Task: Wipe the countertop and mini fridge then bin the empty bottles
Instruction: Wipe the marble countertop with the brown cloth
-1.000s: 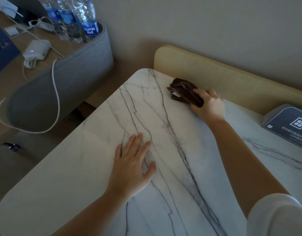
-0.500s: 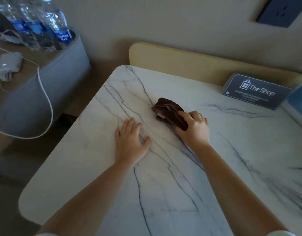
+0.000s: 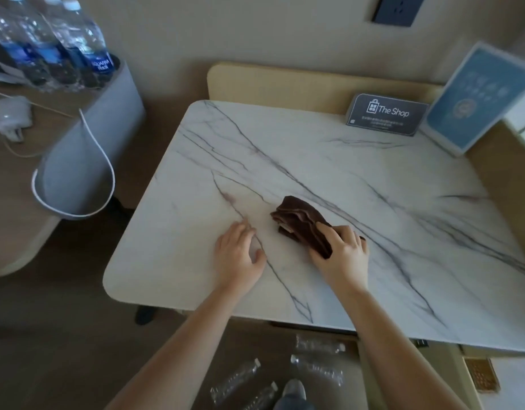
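Observation:
A white marble countertop (image 3: pixel 358 161) with dark veins fills the middle of the view. My right hand (image 3: pixel 342 257) presses a crumpled dark brown cloth (image 3: pixel 299 221) onto it near the front. My left hand (image 3: pixel 239 260) lies flat on the marble just left of the cloth, fingers spread, holding nothing. Several empty clear plastic bottles (image 3: pixel 236 380) lie on the floor below the counter's front edge, between my forearms. The mini fridge is not visible.
A dark "The Shop" sign (image 3: pixel 386 113) and a blue framed card (image 3: pixel 477 99) stand at the counter's back right. To the left, a grey-edged desk (image 3: pixel 86 149) carries full water bottles (image 3: pixel 86 45), a white charger (image 3: pixel 11 115) and a looping cable. A wall socket (image 3: pixel 397 8) is above.
My right hand has dragged the cloth from the back left corner toward the front middle of the counter. The view has pulled back, revealing the floor bottles and signs.

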The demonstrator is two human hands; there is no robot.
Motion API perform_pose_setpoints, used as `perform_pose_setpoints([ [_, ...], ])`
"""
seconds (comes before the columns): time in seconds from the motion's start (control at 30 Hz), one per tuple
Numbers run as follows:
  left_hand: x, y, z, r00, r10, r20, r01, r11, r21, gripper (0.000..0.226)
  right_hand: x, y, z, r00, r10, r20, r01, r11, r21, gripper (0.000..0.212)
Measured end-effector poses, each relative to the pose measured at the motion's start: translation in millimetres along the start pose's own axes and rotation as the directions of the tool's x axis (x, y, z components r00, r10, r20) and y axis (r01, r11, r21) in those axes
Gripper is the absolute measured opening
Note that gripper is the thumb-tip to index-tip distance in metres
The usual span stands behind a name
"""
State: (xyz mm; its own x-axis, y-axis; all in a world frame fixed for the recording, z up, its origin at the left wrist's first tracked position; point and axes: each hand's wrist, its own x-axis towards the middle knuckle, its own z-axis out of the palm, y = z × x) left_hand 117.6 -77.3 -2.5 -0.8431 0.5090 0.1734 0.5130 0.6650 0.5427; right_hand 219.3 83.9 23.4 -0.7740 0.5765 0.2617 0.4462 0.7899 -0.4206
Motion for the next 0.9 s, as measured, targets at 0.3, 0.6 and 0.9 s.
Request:
perform_pose_setpoints([
  [0.3,-56,-14,-12,0.995,0.092,0.047,-0.096,0.991,0.091,0.044,-73,-21,-22,0.997,0.050,0.058,-0.047,0.997,-0.061,0.052],
  [0.6,-54,-14,-8,0.997,0.067,0.041,-0.072,0.990,0.122,0.044,-28,-39,-30,0.989,-0.104,0.107,0.096,0.992,0.077,0.043],
  [0.9,-55,-17,-8,0.995,0.067,0.074,-0.075,0.992,0.102,0.047,-18,-31,0,0.950,-0.165,0.266,0.175,0.984,-0.014,0.046],
])
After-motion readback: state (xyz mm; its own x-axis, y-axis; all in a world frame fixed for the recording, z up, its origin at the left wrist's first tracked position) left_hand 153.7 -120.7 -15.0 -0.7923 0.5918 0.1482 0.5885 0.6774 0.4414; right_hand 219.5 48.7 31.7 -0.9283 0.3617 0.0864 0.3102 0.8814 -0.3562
